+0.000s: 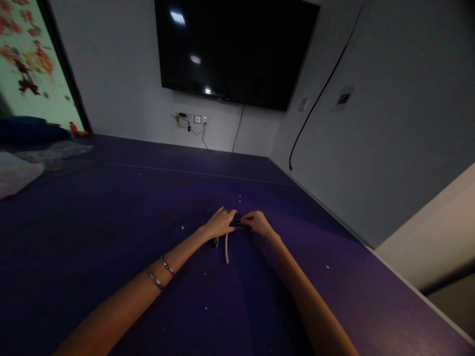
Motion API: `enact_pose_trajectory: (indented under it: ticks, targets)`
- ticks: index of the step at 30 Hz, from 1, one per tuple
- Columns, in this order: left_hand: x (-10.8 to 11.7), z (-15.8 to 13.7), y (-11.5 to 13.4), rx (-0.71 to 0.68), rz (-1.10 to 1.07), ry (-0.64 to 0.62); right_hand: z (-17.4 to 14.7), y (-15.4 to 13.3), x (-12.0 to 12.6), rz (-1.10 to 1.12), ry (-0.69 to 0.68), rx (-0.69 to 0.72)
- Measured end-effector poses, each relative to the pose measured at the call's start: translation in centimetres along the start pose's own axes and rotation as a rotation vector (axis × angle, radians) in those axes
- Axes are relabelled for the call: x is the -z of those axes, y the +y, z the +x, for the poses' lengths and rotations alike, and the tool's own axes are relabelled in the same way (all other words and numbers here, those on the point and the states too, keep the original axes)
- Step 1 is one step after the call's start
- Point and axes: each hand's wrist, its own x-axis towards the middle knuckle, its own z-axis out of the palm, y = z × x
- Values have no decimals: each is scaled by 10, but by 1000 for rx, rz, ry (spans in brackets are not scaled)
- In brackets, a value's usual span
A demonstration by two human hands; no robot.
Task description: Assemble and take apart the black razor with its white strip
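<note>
My left hand (220, 223) is closed on one side of a small black object (237, 223) low over the purple surface (178, 296). From the right, my right hand (259, 223) pinches the other side of it. Fingers cover much of the object, and its kind cannot be made out. A short, pale, cord-like strip (226, 249) lies just below my left hand, its upper end hidden by the hand. Beside it is a small dark and light piece (215, 242), partly under my left wrist.
Small white scraps (206, 308) dot the surface. Clear plastic wrapping (55, 152) lies at the far left. A black cable (315, 104) hangs down the right wall. A large TV (237, 49) is mounted above wall sockets (198, 119) at the back.
</note>
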Motion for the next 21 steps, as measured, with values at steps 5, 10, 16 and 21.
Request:
enact_pose_trajectory:
  ticks: [5, 10, 16, 21]
  targets:
    - [1, 0, 1, 8, 7, -19, 0, 1, -1, -4, 11, 13]
    - [3, 0, 4, 10, 79, -39, 1, 2, -1, 33, 8, -34]
    - [2, 0, 4, 10, 91, -42, -1, -1, -1, 102, 50, -57]
    - [5, 0, 5, 10, 97, -58, 0, -1, -2, 57, 34, -54]
